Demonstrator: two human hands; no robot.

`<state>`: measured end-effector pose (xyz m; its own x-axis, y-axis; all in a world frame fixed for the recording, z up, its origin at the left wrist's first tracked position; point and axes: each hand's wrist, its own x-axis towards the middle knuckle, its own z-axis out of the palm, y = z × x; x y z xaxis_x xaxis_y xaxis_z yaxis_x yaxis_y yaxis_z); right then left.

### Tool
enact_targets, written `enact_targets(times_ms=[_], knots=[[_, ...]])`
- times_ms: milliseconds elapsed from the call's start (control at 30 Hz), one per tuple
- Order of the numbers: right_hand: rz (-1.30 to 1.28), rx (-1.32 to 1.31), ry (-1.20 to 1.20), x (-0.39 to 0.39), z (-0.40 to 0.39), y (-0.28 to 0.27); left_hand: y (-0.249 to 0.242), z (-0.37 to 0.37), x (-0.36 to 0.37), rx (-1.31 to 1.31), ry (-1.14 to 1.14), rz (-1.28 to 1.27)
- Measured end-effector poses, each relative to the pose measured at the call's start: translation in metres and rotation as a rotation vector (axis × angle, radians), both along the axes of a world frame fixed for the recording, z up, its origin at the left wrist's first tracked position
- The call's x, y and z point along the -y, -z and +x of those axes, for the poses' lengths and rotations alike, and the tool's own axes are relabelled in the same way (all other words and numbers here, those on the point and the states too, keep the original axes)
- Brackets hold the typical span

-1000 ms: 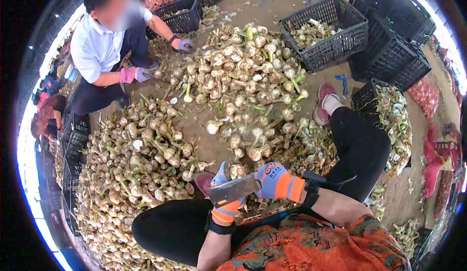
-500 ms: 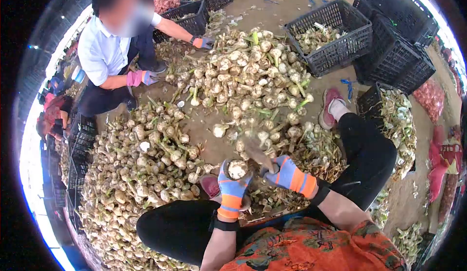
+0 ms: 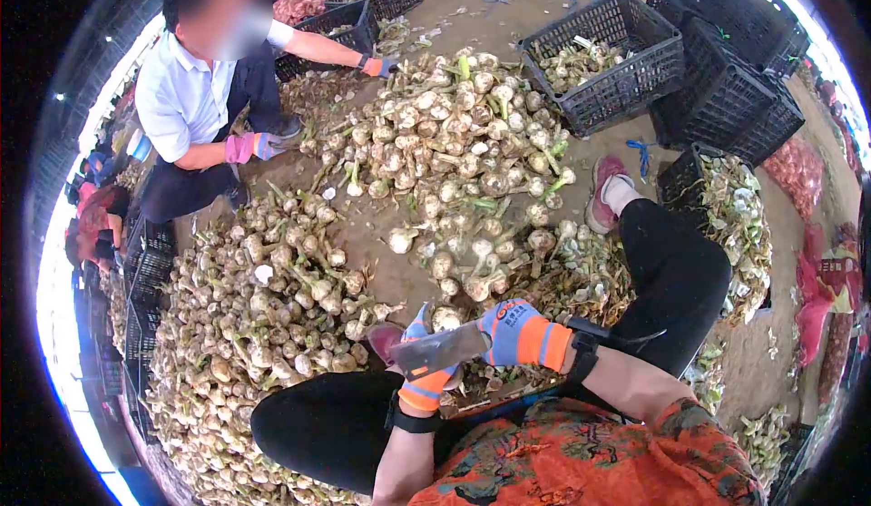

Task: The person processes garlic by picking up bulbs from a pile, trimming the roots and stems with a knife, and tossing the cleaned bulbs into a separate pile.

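Observation:
My left hand [image 3: 425, 374], in a blue and orange glove, is closed around a garlic bulb [image 3: 445, 318], whose pale top shows above the blade. My right hand [image 3: 522, 334], gloved alike, grips a wide-bladed knife [image 3: 439, 350] by its hidden handle. The blade lies across the front of my left hand, just below the bulb, and covers part of the fingers. Beyond both hands rises a heap of garlic [image 3: 454, 134] with stalks, and a second garlic pile [image 3: 254, 324] spreads on the left.
A co-worker [image 3: 195, 98] crouches at the back left, one gloved hand at the far heap. A black crate [image 3: 608, 98] holding garlic pieces stands back right, beside stacked crates [image 3: 726, 88]. My knees flank the trimmings [image 3: 581, 279]. Another crate [image 3: 685, 179] holds leafy waste.
The knife has swung down and left, from above the bulb to across my left hand. My right hand has moved slightly left. The whole view has shifted a little.

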<state>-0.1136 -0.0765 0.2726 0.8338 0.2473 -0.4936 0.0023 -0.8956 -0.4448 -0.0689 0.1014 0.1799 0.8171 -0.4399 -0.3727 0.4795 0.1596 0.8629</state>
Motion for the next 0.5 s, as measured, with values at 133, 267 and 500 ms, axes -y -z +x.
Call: enact_targets(times_ms=[133,267,500], knots=[[-0.039,0.030,0.310,0.022,0.009,0.020,-0.061,-0.014,0.017,0.787,0.261,0.651],[0.283,0.335,0.698,0.035,0.004,0.043,-0.045,-0.007,0.018,0.605,0.116,0.544],[0.095,0.113,0.067,-0.006,-0.004,-0.006,0.014,0.016,0.000,-0.713,-0.008,-0.715]])
